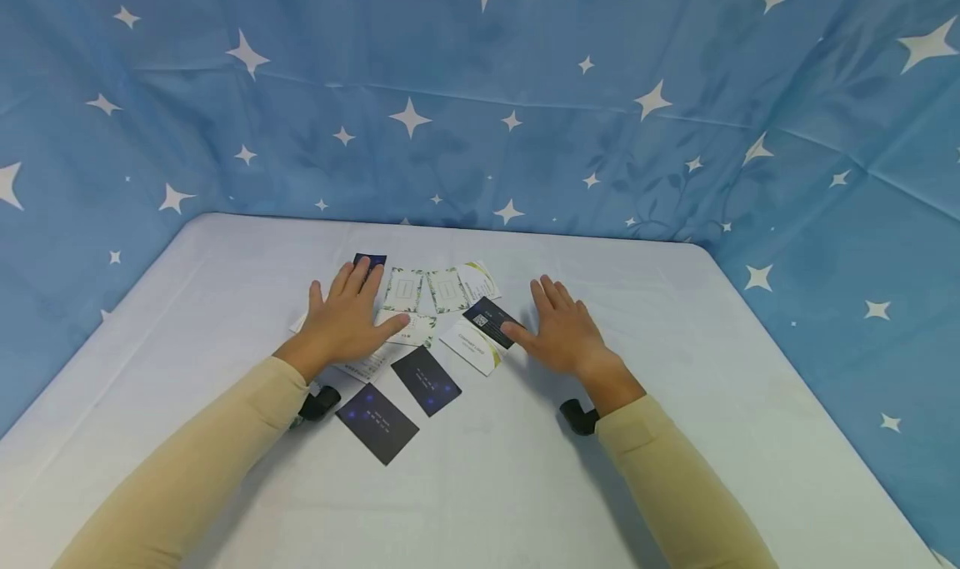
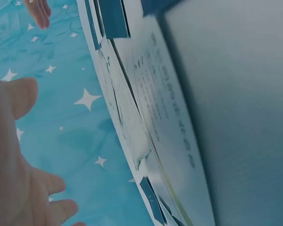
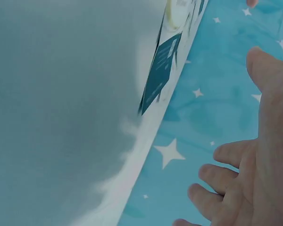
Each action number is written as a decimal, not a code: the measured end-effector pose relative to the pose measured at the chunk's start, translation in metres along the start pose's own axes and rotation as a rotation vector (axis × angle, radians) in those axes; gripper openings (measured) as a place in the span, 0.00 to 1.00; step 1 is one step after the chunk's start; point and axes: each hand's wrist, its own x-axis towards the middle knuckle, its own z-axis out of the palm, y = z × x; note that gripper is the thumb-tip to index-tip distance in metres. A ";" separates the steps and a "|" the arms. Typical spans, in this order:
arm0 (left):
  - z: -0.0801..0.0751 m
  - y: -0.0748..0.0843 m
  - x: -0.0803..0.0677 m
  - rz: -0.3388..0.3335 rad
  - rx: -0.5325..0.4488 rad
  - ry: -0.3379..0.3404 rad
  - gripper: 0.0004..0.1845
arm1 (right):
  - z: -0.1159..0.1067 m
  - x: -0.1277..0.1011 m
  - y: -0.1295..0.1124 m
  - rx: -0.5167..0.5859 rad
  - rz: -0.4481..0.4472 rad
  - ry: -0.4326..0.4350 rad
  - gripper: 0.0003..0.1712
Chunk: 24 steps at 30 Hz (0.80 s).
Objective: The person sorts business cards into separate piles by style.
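In the head view, the cards are being found at the centre of the frame between both hands, the flat left hand resting on the left ones while the thumb of the flat right hand touches the black card. In the left wrist view, the cards are being shown edge-on along the table, right of the spread fingers. In the right wrist view, the black card is being seen at upper centre, left of the straight fingers.

The person is wearing long beige sleeves reaching both wrists. A small black camera unit is sitting strapped under each wrist.
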 end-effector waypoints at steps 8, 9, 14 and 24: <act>0.002 0.000 -0.011 0.079 -0.021 0.009 0.50 | 0.004 -0.011 -0.011 0.075 -0.064 0.022 0.55; 0.004 0.000 -0.012 0.101 -0.021 0.010 0.49 | 0.005 -0.012 -0.013 0.086 -0.066 0.025 0.55; 0.009 -0.002 -0.016 0.236 -0.046 -0.009 0.47 | 0.011 -0.022 -0.023 0.170 -0.080 0.021 0.56; 0.013 0.006 -0.017 0.378 -0.120 -0.087 0.43 | 0.023 -0.031 -0.040 0.234 -0.174 -0.017 0.52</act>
